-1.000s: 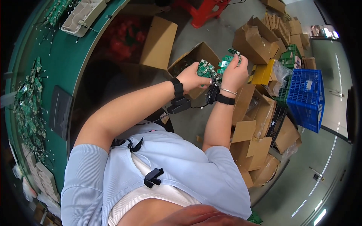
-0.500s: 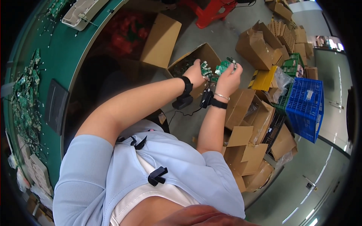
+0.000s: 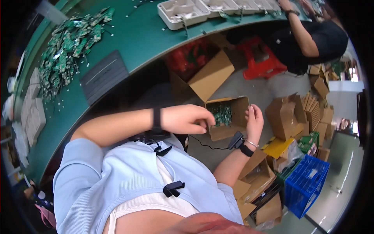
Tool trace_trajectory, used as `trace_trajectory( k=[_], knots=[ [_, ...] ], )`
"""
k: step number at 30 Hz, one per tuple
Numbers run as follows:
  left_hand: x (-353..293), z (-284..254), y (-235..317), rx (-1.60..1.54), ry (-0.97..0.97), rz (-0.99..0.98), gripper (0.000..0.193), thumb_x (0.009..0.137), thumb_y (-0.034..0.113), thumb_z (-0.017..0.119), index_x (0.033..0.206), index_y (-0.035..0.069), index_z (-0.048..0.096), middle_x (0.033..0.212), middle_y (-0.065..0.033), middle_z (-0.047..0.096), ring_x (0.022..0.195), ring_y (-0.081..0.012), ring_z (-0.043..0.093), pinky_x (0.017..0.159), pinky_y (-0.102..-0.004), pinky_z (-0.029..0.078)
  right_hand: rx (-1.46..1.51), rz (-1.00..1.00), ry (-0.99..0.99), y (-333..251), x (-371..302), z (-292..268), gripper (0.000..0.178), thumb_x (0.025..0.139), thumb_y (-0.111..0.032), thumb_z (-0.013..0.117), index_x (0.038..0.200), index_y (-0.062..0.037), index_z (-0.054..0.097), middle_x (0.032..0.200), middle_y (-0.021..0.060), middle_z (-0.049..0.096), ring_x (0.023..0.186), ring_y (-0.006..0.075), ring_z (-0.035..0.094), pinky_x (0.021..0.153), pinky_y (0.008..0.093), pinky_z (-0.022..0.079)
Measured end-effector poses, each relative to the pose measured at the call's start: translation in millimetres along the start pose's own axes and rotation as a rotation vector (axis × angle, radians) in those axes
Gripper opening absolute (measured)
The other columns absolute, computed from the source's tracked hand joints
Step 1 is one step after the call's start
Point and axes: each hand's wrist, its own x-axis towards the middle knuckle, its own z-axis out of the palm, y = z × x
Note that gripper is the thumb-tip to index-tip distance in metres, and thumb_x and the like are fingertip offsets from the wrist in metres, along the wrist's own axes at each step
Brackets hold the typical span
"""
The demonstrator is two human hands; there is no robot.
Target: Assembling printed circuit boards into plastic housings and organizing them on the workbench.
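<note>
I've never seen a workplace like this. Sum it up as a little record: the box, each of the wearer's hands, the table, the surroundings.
Cardboard box: open, green circuit boards inside
Left hand: curled, at the box's left side in view; nothing visible in it
Right hand: at the box's right side in view; nothing clearly visible in it
Green table: board pile, dark flat pad, pale trays
Nearby: red stool, blue crate, co-worker

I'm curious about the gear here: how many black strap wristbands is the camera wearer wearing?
2. One black strap wristband circles the wrist of the bare left hand; the second band circles the wrist of the bare right hand.
</note>
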Motion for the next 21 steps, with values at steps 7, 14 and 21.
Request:
trace_trajectory(
  k=[7, 14, 21],
  knots=[
    [-151.9, -44.7, 66.0, 0.239, 0.560, 0.120, 0.036, 0.090, 0.003, 0.072, 0.125, 0.001, 0.067, 0.127, -0.0142, 0.067, 0.111, -0.0268, 0.068, 0.097, -0.0378, 0.054, 0.021, -0.520, -0.402, -206.8, 15.7, 79.7, 0.020, 0.103, -0.016, 0.069, 0.118, -0.0026, 0.070, 0.097, 0.0006, 0.071, 0.082, 0.0067, 0.063, 0.070, 0.0209, 0.051],
    [-242.9, -31.5, 76.1, 0.966, 1.112, -0.289, 0.057, 0.080, 0.006, 0.081, 0.133, 0.003, 0.060, 0.143, -0.0193, 0.057, 0.130, -0.0414, 0.055, 0.111, -0.0461, 0.045, -0.551, -0.933, -0.432, -367.5, 146.1, 239.4, 0.053, 0.093, -0.037, 0.078, 0.126, 0.0027, 0.067, 0.107, 0.0146, 0.076, 0.089, 0.0195, 0.072, 0.078, 0.0320, 0.057],
    [-264.7, -34.6, 49.1, 0.932, 1.219, -0.412, 0.078, 0.076, 0.014, 0.087, 0.144, 0.002, 0.051, 0.155, -0.0222, 0.046, 0.141, -0.0444, 0.046, 0.116, -0.0499, 0.040, -0.978, -0.914, -0.382, -409.8, 231.4, 356.9, 0.078, 0.077, -0.057, 0.086, 0.118, 0.0072, 0.071, 0.104, 0.0190, 0.077, 0.086, 0.0307, 0.073, 0.078, 0.0416, 0.057]
  ],
)
